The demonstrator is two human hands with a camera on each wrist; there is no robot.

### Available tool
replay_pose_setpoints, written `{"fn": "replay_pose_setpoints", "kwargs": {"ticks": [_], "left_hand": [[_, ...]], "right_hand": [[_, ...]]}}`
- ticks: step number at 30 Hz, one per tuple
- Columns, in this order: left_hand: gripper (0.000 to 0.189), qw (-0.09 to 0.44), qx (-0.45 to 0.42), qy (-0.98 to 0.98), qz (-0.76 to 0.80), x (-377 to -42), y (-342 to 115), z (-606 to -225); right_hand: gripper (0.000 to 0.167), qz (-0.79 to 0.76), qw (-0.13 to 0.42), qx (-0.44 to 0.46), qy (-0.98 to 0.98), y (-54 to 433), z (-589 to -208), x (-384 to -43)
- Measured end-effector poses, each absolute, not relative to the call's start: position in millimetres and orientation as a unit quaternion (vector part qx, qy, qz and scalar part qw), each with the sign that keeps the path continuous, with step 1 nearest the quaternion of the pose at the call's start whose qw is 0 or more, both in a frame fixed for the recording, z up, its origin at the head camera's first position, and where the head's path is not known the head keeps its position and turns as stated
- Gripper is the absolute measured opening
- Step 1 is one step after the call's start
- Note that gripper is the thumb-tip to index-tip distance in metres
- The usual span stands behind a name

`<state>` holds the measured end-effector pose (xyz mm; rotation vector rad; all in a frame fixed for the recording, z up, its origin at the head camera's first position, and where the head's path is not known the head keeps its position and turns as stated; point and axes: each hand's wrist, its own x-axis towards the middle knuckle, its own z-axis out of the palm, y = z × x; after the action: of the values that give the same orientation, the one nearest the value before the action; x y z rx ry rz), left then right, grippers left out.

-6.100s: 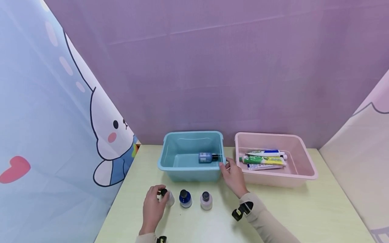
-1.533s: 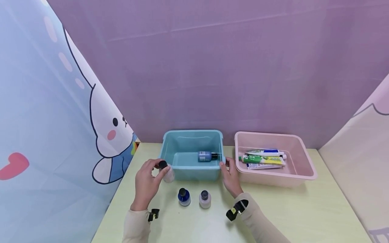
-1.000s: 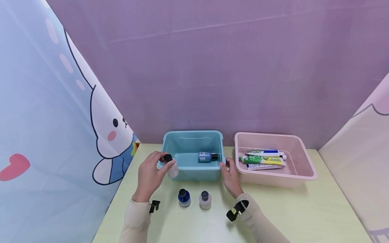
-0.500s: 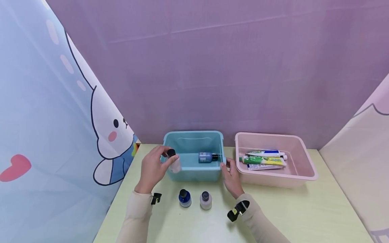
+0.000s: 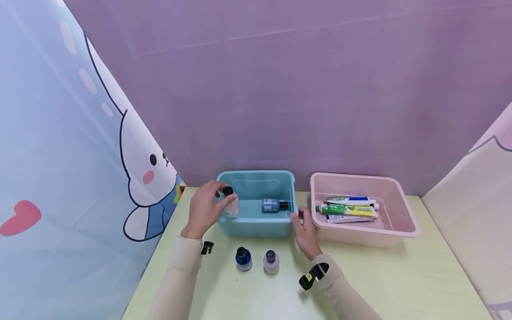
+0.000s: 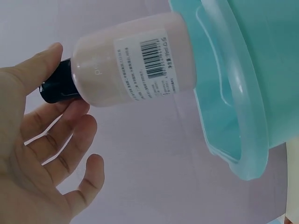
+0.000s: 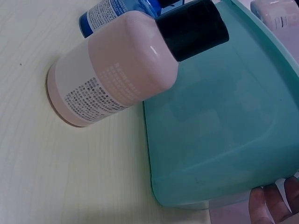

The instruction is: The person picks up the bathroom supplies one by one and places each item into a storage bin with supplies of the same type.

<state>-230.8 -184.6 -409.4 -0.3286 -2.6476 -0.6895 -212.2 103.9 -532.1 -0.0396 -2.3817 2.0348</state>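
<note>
My left hand [image 5: 206, 205] pinches the black cap of a pale pink bottle [image 6: 135, 60] between thumb and fingers. In the head view this bottle is over the left front part of the teal bin [image 5: 256, 229], base down. The left wrist view shows its barcode label and its base beside the bin's rim. My right hand [image 5: 305, 232] holds the bin's front right corner; its fingers [image 7: 275, 203] touch the bin wall. Inside the bin lies a blue bottle [image 5: 271, 205] with a black cap. A dark blue bottle [image 5: 243, 261] and another pale pink bottle [image 7: 112, 70] stand upright before it.
To the right stands a pink bin [image 5: 364, 235] holding several toothpaste tubes [image 5: 348, 210]. Both bins are on a pale wooden table [image 5: 380, 275], close to the purple backdrop [image 5: 280, 98]. A printed cloth [image 5: 72, 146] hangs along the left side.
My left hand has gripped the pale pink bottle that stood leftmost on the table, lifted it and carried it forward and right over the teal bin. My right hand stays at the bin's corner.
</note>
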Motion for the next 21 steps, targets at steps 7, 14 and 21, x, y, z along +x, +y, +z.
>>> {"fn": "replay_pose_setpoints", "kwargs": {"ticks": [7,14,21], "left_hand": [[0.044,0.148,-0.112,-0.957,-0.225,-244,-187,-409],[0.041,0.13,-0.124,-0.96,-0.213,-257,-191,-412],[0.037,0.111,-0.135,-0.966,-0.188,-273,-194,-414]], "right_hand": [[0.043,0.648,0.02,-0.013,-0.761,105,-555,-222],[0.042,0.648,0.006,-0.017,-0.761,105,-543,-217],[0.041,0.637,0.001,-0.015,-0.771,102,-513,-204]]}}
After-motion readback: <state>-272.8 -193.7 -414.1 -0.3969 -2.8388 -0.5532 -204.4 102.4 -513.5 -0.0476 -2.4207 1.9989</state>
